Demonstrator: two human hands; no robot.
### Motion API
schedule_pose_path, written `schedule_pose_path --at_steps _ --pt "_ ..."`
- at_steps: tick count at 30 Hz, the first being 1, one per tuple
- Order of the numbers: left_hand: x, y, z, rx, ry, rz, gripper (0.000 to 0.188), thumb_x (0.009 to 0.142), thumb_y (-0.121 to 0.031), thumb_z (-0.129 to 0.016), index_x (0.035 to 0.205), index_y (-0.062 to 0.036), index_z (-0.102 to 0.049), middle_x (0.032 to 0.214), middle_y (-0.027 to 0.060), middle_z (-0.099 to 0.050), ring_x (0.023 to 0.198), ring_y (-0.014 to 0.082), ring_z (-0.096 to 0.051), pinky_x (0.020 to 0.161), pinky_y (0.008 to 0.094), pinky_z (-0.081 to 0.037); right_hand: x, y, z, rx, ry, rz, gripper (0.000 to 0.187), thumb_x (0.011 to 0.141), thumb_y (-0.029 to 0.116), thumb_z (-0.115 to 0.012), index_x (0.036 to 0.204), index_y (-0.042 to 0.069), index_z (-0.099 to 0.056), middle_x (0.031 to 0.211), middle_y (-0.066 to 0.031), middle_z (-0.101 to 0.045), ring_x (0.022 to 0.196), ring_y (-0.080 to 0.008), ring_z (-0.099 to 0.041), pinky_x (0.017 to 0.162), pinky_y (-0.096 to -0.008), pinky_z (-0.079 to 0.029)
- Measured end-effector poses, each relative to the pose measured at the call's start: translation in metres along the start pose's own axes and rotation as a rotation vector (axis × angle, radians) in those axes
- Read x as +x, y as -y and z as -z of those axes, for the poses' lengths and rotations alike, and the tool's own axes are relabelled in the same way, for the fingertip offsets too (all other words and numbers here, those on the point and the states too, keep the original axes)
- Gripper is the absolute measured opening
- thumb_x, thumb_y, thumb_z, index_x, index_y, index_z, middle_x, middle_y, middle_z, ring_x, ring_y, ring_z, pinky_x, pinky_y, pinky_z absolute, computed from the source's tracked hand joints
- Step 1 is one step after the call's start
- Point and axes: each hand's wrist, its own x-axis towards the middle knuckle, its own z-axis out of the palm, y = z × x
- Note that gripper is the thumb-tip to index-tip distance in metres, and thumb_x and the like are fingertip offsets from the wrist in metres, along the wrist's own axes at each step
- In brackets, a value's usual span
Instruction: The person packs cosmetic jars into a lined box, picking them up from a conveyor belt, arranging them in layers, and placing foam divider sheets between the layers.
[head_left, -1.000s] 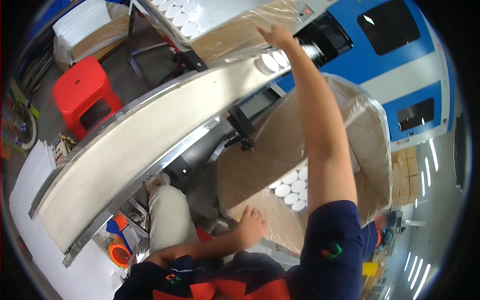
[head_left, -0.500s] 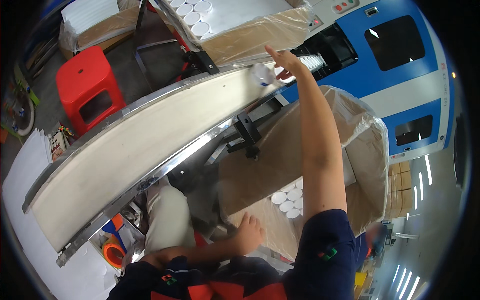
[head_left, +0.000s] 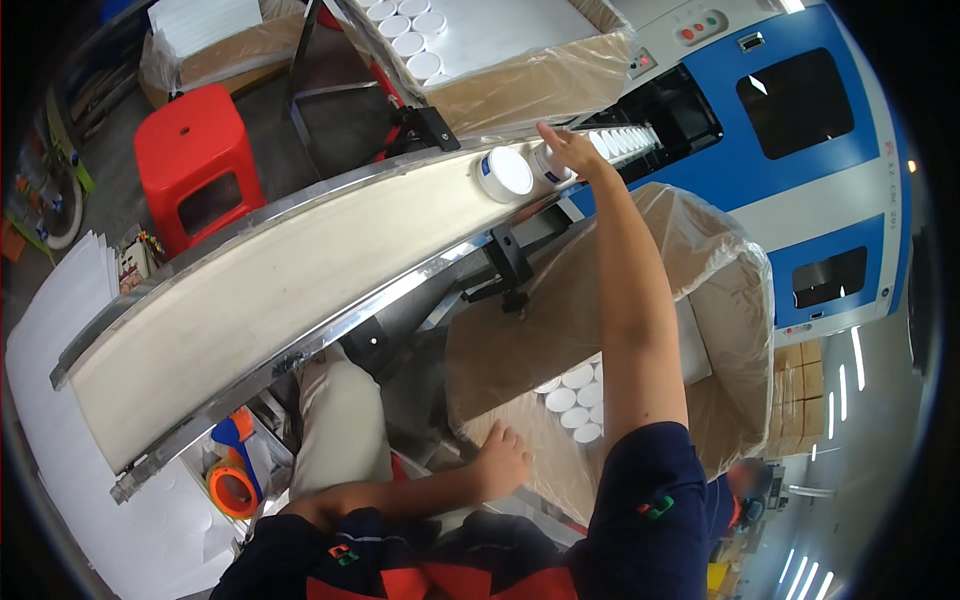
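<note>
My right hand (head_left: pixel 574 153) reaches across to the far end of a pale conveyor belt (head_left: pixel 290 265). Its fingers straddle a white round tub (head_left: pixel 546 166), which they partly cover. Just to the left, a second white tub (head_left: pixel 507 174) with a blue mark on its side stands free on the belt. A row of white tubs (head_left: pixel 625 143) lines the belt behind my right hand. My left hand (head_left: pixel 503 463) holds nothing, fingers apart, by the near edge of a plastic-lined carton (head_left: pixel 520 360). White round tubs (head_left: pixel 575 402) sit inside that carton.
Beyond the belt stands another lined carton (head_left: pixel 525 95) with white tubs along its left side. A blue and white machine (head_left: pixel 720 140) faces the belt's far end. To the left are a red stool (head_left: pixel 195 160) and white sheets (head_left: pixel 60 310). Orange tape (head_left: pixel 232 490) lies below the belt.
The tub that was blurred beside my right hand now stands on the belt, farther left. My right hand is now at the tub behind it. My left hand stays by the carton.
</note>
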Motion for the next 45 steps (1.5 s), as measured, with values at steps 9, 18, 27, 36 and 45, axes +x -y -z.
schedule_pose_path --at_steps 9,18,27,36,45 --pt "0.003 0.006 -0.005 0.025 -0.031 0.013 0.038 0.082 -0.04 -0.063 0.1 -0.0067 -0.067 0.106 0.02 -0.062 0.109 0.035 -0.054 0.1 0.0558 -0.032 -0.038 0.057 0.002 -0.046 0.354 -0.045 0.101 0.073 0.088 -0.042 0.138 0.012 -0.051 0.138 -0.0213 -0.051 0.125 -0.038 -0.052 0.086 -0.0554 -0.052" --pt "-0.001 0.01 -0.016 -0.067 -0.258 -0.056 0.028 0.075 -0.03 -0.064 0.089 -0.0055 -0.066 0.091 0.0173 -0.064 0.094 0.0324 -0.058 0.089 0.0555 -0.038 -0.081 0.081 -0.028 -0.236 0.335 0.544 0.112 0.051 0.072 -0.082 0.138 0.01 -0.048 0.142 -0.0269 -0.039 0.138 -0.0421 -0.029 0.114 -0.0465 -0.029" --pt "0.001 0.007 0.008 -0.293 -0.329 -0.144 0.024 0.078 -0.028 -0.072 0.09 -0.0089 -0.066 0.096 0.0091 -0.066 0.094 0.025 -0.062 0.085 0.0414 -0.045 -0.145 0.072 -0.034 -0.108 0.022 0.643 0.104 0.049 0.056 -0.09 0.133 0.006 -0.053 0.145 -0.026 -0.031 0.134 -0.0389 -0.037 0.102 -0.0479 -0.044" --pt "-0.08 -0.007 0.195 -0.736 -1.446 -0.044 0.066 0.074 -0.017 -0.081 0.127 0.002 -0.047 0.124 0.0173 -0.053 0.107 0.0291 -0.058 0.087 0.0378 -0.049 -0.357 0.05 -0.032 0.823 -0.339 0.659 0.096 0.044 0.039 -0.096 0.125 0.005 -0.057 0.145 -0.0212 -0.03 0.13 -0.0354 -0.041 0.098 -0.0428 -0.046" --pt "-0.082 -0.058 0.222 -0.343 -1.177 0.066 0.054 0.067 -0.002 -0.075 0.119 -0.0018 -0.061 0.103 0.014 -0.066 0.087 0.0276 -0.064 0.078 0.0339 -0.052 -0.43 0.036 -0.064 1.048 -0.521 0.503 0.09 0.05 0.025 -0.096 0.129 0.006 -0.056 0.148 -0.0167 -0.026 0.131 -0.0307 -0.04 0.095 -0.0413 -0.053"
